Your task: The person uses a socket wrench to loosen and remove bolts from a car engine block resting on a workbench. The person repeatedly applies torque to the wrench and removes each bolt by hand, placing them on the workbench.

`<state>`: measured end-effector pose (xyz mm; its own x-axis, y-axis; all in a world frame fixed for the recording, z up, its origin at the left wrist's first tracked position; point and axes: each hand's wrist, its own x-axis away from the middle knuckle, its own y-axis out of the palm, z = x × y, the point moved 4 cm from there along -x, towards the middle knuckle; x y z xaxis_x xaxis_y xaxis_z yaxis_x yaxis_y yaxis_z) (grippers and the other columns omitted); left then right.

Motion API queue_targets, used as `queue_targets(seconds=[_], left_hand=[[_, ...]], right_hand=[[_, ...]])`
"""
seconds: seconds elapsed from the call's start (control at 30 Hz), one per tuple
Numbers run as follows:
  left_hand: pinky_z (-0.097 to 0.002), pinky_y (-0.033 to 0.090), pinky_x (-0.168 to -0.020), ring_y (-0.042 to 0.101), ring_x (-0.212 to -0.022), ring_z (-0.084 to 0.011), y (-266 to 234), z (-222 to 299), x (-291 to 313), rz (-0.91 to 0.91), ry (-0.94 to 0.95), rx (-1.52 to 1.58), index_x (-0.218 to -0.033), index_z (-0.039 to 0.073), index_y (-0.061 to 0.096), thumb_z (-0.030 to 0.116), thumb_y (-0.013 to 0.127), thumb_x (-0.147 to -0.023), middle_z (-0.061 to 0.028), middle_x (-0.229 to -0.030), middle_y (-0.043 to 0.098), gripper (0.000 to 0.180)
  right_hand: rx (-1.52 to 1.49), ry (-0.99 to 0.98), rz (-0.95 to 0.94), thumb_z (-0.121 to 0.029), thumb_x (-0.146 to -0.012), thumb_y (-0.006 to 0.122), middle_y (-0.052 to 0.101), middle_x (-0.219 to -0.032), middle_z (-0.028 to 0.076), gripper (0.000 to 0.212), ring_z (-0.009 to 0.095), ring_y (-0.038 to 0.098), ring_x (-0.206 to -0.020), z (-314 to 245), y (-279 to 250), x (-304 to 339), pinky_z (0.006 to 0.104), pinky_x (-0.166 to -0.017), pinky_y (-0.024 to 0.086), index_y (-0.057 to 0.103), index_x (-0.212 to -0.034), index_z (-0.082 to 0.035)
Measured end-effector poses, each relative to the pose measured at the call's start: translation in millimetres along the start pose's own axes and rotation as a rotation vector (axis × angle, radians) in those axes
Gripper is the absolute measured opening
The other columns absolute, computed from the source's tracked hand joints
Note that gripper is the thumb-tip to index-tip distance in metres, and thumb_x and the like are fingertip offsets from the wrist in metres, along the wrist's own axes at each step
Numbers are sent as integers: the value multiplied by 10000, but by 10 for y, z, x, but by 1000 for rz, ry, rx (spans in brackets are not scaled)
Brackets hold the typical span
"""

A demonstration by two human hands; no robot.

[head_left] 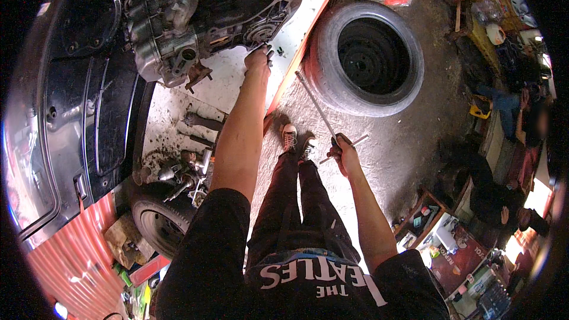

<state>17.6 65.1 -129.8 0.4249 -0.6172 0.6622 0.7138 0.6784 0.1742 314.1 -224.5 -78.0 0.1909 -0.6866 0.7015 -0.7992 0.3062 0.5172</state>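
Note:
A large metal engine (163,47) lies on a white, stained tabletop (228,92) at the upper left. My left hand (258,59) reaches to the engine's near right edge, beside its round housing. Its fingers are curled in; what they hold, if anything, is hidden. Just right of these fingers, small dark pieces like bolts (280,51) lie on the white top. In my right hand (342,155) is a long T-handle wrench (317,106), gripped at its crossbar, the shaft slanting up and left. The wrench is well apart from the engine.
Stacked tires (320,71) stand on the floor right of the table. A dark vehicle panel (71,112) fills the left side. Metal parts (189,172) and a wheel (157,219) sit at lower left. Two people (507,104) are among cluttered shelves at right.

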Motion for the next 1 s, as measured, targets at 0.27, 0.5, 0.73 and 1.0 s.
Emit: queue_targets(seconds=[0.27, 0.5, 0.73, 1.0], left_hand=[[-259, 370, -432, 641, -662, -180, -25, 23, -34, 7, 34, -47, -966, 69, 621, 45, 636, -854, -59, -877, 690, 116], [-280, 363, -414, 626, -575, -179, -166, 61, -239, -154, -39, 40, -925, 70, 668, 9, 697, -786, -46, -822, 691, 155], [-260, 480, -514, 661, -656, -194, 75, 68, 3, -84, -63, 95, -924, 22, 662, -69, 658, -781, -76, -852, 691, 169], [-256, 446, -503, 642, -677, -156, -56, 79, -148, -163, -141, 5, -906, 59, 664, -22, 630, -809, -63, -844, 695, 131]], right_hand=[[42, -11, 57, -203, -1014, 447, 384, -639, -38, 197, 77, 400, -524, -103, 79, 100, 295, -614, 481, 515, -854, -109], [49, -37, 90, -192, -1009, 457, 380, -670, -34, 183, 71, 381, -538, -149, 259, 116, 284, -616, 457, 504, -855, -106], [48, -89, 97, -196, -1007, 467, 382, -693, -27, 177, 79, 379, -563, -109, 339, 9, 285, -617, 424, 501, -869, -91], [175, -123, 52, -223, -1008, 486, 428, -708, -23, 187, 90, 400, -589, -184, 732, -79, 277, -615, 412, 530, -902, -76]])
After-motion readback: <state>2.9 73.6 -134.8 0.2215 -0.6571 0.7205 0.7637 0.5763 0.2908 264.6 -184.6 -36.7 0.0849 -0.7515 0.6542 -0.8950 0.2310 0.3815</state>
